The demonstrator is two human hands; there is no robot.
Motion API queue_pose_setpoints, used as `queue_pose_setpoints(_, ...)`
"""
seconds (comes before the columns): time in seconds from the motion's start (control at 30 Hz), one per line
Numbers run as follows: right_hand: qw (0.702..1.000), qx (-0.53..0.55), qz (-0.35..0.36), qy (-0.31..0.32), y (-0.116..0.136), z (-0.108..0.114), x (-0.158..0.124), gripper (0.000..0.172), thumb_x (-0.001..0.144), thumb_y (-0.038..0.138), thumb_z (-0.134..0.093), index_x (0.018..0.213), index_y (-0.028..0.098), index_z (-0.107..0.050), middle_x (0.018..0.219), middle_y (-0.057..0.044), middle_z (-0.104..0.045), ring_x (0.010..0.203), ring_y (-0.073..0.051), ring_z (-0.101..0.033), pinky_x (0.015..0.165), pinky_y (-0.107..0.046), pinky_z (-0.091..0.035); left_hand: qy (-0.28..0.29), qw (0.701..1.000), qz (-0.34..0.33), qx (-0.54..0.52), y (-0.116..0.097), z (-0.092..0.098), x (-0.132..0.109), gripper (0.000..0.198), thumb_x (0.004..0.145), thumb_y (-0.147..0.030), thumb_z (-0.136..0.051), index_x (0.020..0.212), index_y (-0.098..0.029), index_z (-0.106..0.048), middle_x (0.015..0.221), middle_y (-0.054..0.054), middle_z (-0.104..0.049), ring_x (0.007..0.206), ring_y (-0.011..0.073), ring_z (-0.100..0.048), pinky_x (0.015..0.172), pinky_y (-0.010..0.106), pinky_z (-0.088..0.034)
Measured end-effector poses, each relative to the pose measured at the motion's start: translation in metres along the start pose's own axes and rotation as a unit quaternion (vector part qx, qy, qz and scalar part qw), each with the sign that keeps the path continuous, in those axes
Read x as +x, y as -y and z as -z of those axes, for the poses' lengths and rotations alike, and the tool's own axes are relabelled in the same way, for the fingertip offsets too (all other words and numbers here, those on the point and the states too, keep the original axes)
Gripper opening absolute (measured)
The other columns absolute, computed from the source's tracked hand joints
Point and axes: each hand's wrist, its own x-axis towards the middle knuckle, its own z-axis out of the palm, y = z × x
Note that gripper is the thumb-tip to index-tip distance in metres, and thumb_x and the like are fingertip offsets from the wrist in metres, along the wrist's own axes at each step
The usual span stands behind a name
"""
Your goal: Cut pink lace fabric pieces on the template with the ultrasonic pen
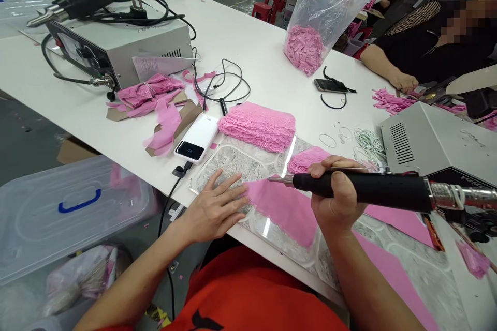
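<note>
My right hand [337, 194] is wrapped round a thick black corded hand tool [373, 189] with a pointed metal tip. That tip is at the upper edge of a pink fabric piece [287, 212], which lies on a clear patterned mat [267, 225]. Whether it touches the cloth I cannot tell. Fingers spread and flat, my left hand [219, 207] rests on the mat at the fabric's left end, holding nothing. Beyond the hands sits a neat stack of pink fabric pieces [258, 126]. A smaller pink pile [306, 159] lies just behind my right hand, partly hidden.
A white power bank [198, 137] with cables lies left of the stack. Grey machine boxes [120, 49] stand at left and right. A clear bag of pink strips [306, 46] stands at the back. Across the table, a person's hand [404, 81] is at pink strips.
</note>
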Motion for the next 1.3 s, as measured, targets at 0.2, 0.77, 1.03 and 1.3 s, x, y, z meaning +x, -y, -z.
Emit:
queue_pose_setpoints(0.2,0.999,0.018,-0.02,0.029,0.0,-0.005,-0.006,0.01,0.072,0.025,-0.065,0.08,0.021,-0.059,0.078,0.004,-0.057,0.059,-0.011,-0.059,0.064,-0.033,-0.051,0.0,1.0,0.004,0.004,0.0,0.0,-0.001,0.029,0.095,-0.023,-0.055,0.123,-0.02,-0.063,0.132,0.007,-0.064,0.14,0.0283,-0.04,0.12,0.056,-0.019)
queue_pose_setpoints(0.77,0.999,0.021,-0.027,0.04,0.002,-0.02,-0.011,0.01,0.072,0.025,-0.064,0.079,0.021,-0.057,0.079,0.003,-0.057,0.056,-0.009,-0.059,0.061,-0.032,-0.052,-0.027,1.0,-0.004,0.014,-0.001,0.002,-0.001,0.026,0.092,-0.022,-0.059,0.117,-0.017,-0.064,0.123,0.008,-0.068,0.136,0.0283,-0.047,0.119,0.056,-0.025)
queue_pose_setpoints(1.03,0.997,0.041,-0.031,0.063,0.001,-0.029,-0.016,0.008,0.074,0.024,-0.063,0.081,0.022,-0.059,0.08,0.003,-0.056,0.057,-0.009,-0.058,0.06,-0.031,-0.051,-0.039,0.999,-0.009,0.017,-0.003,0.003,-0.001,0.022,0.091,-0.018,-0.057,0.112,-0.017,-0.065,0.119,0.008,-0.071,0.133,0.027,-0.05,0.119,0.053,-0.026)
queue_pose_setpoints(1.3,0.995,0.035,-0.025,0.088,-0.002,-0.034,-0.021,0.009,0.077,0.026,-0.062,0.084,0.023,-0.058,0.082,0.003,-0.056,0.058,-0.009,-0.058,0.062,-0.032,-0.052,-0.036,0.999,0.0,0.024,-0.003,0.004,0.0,0.022,0.092,-0.021,-0.055,0.112,-0.018,-0.065,0.117,0.007,-0.071,0.132,0.0269,-0.052,0.119,0.051,-0.027)
